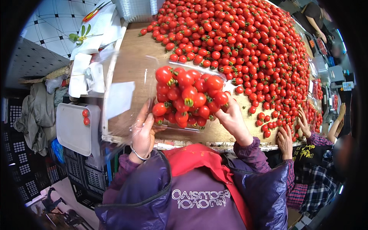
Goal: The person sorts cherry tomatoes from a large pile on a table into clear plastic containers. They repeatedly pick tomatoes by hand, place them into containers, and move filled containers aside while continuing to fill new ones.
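A clear plastic clamshell box (179,128), heaped with cherry tomatoes (189,95), is held between my two hands above the near edge of the wooden sorting table (135,40). My left hand (142,136), with a bangle at its wrist, grips the box's left side, where its transparent lid appears to lie folded out. On the right side my right hand (234,120) holds the box, its fingers partly hidden behind the fruit. Loose cherry tomatoes (253,43) with green calyxes cover the far and right parts of the table.
At right, a co-worker's hands (284,141) touch loose tomatoes. White paper (119,97) lies on the table's left. Beyond stand stacked clear boxes (136,10) and scissors (95,13). A white tray (73,126) with two tomatoes sits over black crates (86,172).
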The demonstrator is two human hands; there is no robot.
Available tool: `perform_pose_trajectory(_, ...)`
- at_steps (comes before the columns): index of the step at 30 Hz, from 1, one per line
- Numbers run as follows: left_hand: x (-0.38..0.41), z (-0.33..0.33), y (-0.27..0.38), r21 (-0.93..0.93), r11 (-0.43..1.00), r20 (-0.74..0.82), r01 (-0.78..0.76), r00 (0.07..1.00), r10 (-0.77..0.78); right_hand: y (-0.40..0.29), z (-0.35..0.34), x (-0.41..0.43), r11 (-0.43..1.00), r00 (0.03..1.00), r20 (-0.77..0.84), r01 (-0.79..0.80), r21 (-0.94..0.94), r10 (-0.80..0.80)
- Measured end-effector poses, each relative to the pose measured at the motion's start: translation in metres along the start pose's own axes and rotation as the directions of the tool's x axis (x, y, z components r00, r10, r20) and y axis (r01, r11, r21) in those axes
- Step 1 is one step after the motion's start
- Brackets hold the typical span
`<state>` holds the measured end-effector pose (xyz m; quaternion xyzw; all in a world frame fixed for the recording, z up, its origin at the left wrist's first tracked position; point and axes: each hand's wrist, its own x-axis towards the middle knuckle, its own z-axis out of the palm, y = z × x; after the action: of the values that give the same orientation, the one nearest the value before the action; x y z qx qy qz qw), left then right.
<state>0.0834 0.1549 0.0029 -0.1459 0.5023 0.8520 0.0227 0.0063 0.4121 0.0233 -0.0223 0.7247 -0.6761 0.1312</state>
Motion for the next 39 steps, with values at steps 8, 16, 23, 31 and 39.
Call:
perform_pose_trajectory(8, -0.014, 0.004, -0.016, 0.052, 0.984, 0.010, 0.168, 0.986, -0.169, 0.018, -0.022, -0.044, 0.917, 0.919, 0.017, -0.391, -0.079, 0.393)
perform_pose_trajectory(16, -0.017, 0.004, -0.023, -0.027, 0.982, 0.010, 0.186, 0.982, -0.186, 0.016, -0.020, -0.054, 0.963, 0.965, 0.019, -0.261, 0.062, 0.260)
perform_pose_trajectory(23, -0.029, 0.000, -0.023, -0.005, 0.975, -0.031, 0.223, 0.974, -0.223, 0.021, -0.017, -0.069, 0.908, 0.909, 0.026, -0.416, 0.051, 0.415)
perform_pose_trajectory(31, -0.034, 0.000, -0.016, 0.345, 0.938, -0.047, -0.024, 0.998, 0.042, 0.017, 0.000, -0.067, 0.961, 0.978, -0.089, -0.165, 0.223, 0.188)
perform_pose_trajectory(39, -0.038, 0.004, -0.025, 0.061, 0.981, -0.009, 0.183, 0.983, -0.183, 0.018, -0.015, -0.084, 0.883, 0.886, 0.015, -0.463, 0.082, 0.463)
